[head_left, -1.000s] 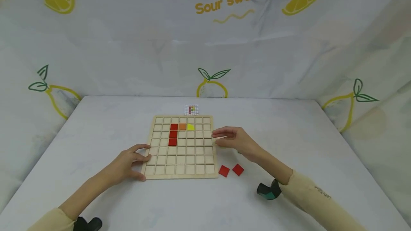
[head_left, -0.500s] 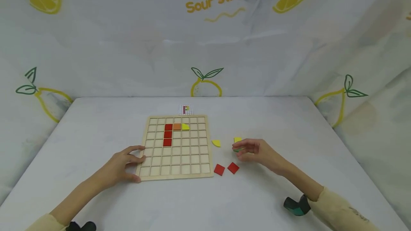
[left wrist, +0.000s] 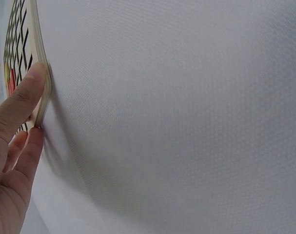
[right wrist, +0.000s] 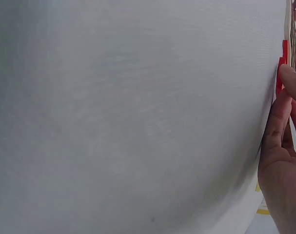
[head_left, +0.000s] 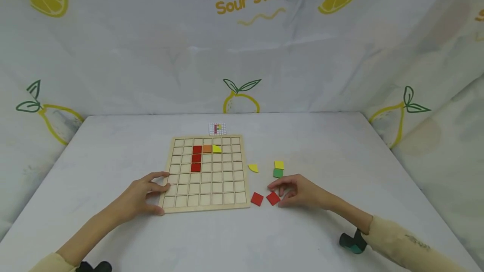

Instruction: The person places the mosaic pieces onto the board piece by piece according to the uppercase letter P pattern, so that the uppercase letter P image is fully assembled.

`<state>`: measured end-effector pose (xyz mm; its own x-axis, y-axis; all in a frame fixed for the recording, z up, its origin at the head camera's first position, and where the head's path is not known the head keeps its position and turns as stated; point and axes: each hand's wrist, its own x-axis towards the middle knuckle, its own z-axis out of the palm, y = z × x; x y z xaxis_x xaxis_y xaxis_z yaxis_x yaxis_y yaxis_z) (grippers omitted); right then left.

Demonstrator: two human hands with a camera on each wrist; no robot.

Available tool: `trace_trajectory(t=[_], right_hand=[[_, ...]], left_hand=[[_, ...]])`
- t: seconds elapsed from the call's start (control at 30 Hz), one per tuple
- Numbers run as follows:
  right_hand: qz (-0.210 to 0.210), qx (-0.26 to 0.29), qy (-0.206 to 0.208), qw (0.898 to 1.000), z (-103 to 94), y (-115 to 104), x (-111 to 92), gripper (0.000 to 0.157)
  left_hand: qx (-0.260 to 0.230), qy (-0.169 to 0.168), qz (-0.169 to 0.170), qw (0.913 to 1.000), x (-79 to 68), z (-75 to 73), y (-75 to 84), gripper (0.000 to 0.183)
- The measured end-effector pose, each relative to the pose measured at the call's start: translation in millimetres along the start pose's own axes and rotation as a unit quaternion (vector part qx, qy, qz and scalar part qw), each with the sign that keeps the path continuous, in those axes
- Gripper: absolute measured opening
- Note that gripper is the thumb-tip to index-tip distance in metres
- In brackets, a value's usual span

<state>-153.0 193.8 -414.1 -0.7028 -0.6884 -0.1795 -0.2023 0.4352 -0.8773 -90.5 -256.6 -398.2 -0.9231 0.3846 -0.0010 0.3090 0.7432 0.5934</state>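
My left hand (head_left: 138, 196) touches the left edge of a wooden grid board (head_left: 208, 210), fingers spread along it and thumb near the front corner. In the left wrist view, the thumb (left wrist: 28, 92) lies against the board's corner. My right hand (head_left: 302, 192) is low at the table, thumb and forefinger at either side of a red square tile (head_left: 273, 198), which lies flat. A second red tile (head_left: 257, 199) lies just left of it, beside the board. Three red tiles (head_left: 195, 158) form a column in the grid, with an orange tile (head_left: 207, 149) and a yellow quarter-round tile (head_left: 217, 149) beside the top one.
Right of the board lie another yellow quarter-round tile (head_left: 253, 168), a yellow square tile (head_left: 279, 165) and a green square tile (head_left: 277, 173). Behind the board is a small pattern card (head_left: 217, 129). A white cloth with lemon prints (head_left: 242, 53) hangs around the white table (head_left: 321, 146).
My right hand has moved from the board's right edge, past the green tile, down to the red tile. The view has shifted slightly. The left hand stays at the board's edge.
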Motion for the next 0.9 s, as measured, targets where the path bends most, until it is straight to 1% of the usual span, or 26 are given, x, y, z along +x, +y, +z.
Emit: trace_trajectory(t=[0.17,0.33,0.43,0.53,0.67,0.8,0.9], right_hand=[[-0.015,-0.036,0.012,0.999,1.7,-1,2,0.038],[-0.029,-0.065,0.036,0.997,5.1,-4,0,0.031],[-0.028,-0.069,0.047,0.996,6.5,-6,-1,0.027],[-0.013,-0.073,0.065,0.995,7.2,-8,-2,0.025],[0.010,-0.056,0.098,0.994,7.9,-11,-3,0.026],[0.038,-0.001,0.119,0.992,9.6,-15,-5,0.031],[0.066,0.046,0.135,0.988,11.5,-17,-8,0.036]], left_hand=[[-0.003,0.001,-0.001,1.0000,-0.2,-0.5,-0.3,0.065],[-0.002,0.002,0.007,1.0000,-0.4,-0.2,-1.3,0.065],[-0.003,0.001,0.008,1.0000,-0.5,0.2,-2.3,0.065],[-0.003,0.001,0.010,0.9999,-0.2,0.5,-2.9,0.065],[0.003,0.003,0.011,0.9999,-0.2,0.6,-2.9,0.065],[0.006,0.003,0.007,0.9999,-0.4,0.7,-2.5,0.065],[0.006,0.002,0.008,0.9999,-0.6,0.7,-2.1,0.065]])
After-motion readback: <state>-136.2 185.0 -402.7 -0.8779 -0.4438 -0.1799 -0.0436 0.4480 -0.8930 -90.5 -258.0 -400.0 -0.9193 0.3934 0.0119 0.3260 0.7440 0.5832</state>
